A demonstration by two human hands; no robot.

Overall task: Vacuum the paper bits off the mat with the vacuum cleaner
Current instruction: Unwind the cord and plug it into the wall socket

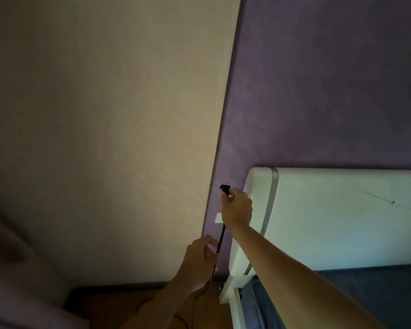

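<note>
Two hands, one black cord [221, 236]: the right hand [236, 210] pinches its plug [224, 189] (just above one white wall plate [217, 218]) by the purple wall [318, 91]; the left hand [197, 260] grips the cord lower.

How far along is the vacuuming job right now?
Nothing looks finished yet. The right hand grips the black plug, not yet in the wall, above a white plate, likely the socket; the left hand holds the cord lower down. Plugging in and all vacuuming remain; mat and vacuum are out of view.
</note>
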